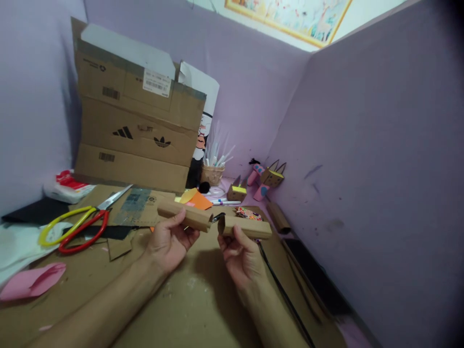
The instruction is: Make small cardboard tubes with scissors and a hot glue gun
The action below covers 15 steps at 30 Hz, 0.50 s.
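My left hand (170, 241) grips a rolled brown cardboard tube (186, 216), held roughly level above the cardboard work surface (188, 299). My right hand (241, 253) grips a second cardboard tube (250, 227) of like size. The two tubes' inner ends nearly meet between my hands, with a small gap and something dark showing there. Both hands have fingers wrapped round their tubes.
Scissors (78, 223) with yellow and red handles lie at the left. Pink paper (32, 280) lies at the near left. A large brown box (134, 130) stands behind. A small basket of sticks (213, 171), orange paper (199, 199) and small cardboard figures (270, 178) sit at the back. A black cable (286, 299) runs along the right.
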Available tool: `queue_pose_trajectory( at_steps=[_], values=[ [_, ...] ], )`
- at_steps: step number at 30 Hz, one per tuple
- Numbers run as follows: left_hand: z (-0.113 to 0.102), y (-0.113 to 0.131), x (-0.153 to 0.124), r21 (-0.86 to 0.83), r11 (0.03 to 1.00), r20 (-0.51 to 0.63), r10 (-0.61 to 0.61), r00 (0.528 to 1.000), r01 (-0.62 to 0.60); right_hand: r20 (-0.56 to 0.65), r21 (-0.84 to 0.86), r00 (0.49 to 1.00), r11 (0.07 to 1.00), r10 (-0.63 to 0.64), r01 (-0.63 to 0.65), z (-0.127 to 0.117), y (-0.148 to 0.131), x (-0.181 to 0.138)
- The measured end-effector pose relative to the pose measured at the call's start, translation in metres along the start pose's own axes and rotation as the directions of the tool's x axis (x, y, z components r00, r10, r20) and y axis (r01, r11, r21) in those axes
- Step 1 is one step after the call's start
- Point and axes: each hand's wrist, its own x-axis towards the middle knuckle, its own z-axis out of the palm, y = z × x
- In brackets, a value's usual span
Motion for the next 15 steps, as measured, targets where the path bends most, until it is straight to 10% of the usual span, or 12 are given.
queue_pose_trajectory(
  at_steps=[15],
  values=[
    [0.003,-0.011,-0.008,-0.016,1.0,0.025,0.022,0.999,-0.021,0.107,-0.083,0.99,0.992,-0.09,0.099,-0.007,0.008,-0.001]
  ],
)
